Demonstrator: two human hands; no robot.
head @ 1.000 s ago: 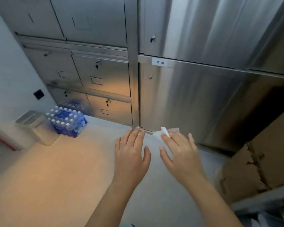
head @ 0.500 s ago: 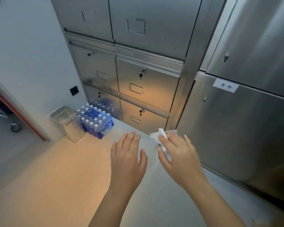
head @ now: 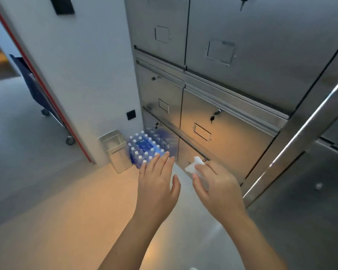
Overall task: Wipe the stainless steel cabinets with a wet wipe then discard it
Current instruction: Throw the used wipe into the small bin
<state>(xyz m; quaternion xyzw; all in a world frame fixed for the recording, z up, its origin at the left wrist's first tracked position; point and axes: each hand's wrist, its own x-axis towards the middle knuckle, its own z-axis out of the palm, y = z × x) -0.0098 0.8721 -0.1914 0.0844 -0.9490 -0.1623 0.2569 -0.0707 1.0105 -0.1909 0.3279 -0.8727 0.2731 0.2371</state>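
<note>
My right hand holds a white wet wipe pinched under its fingers, out in front of me above the floor. Beside it my left hand hovers with straight fingers and holds nothing. The stainless steel cabinets with keyed drawers fill the wall ahead and to the right. A small open steel waste bin stands on the floor in the corner, left of and beyond my left hand.
A shrink-wrapped pack of water bottles sits between the bin and the lowest drawers. A white wall with a black socket runs on the left. Past its red-edged corner a blue wheeled cart stands in a doorway.
The view has swung left and closer to the corner, so the bin and bottle pack now lie just beyond my hands. Both hands keep their pose, with the wipe still in my right hand.
</note>
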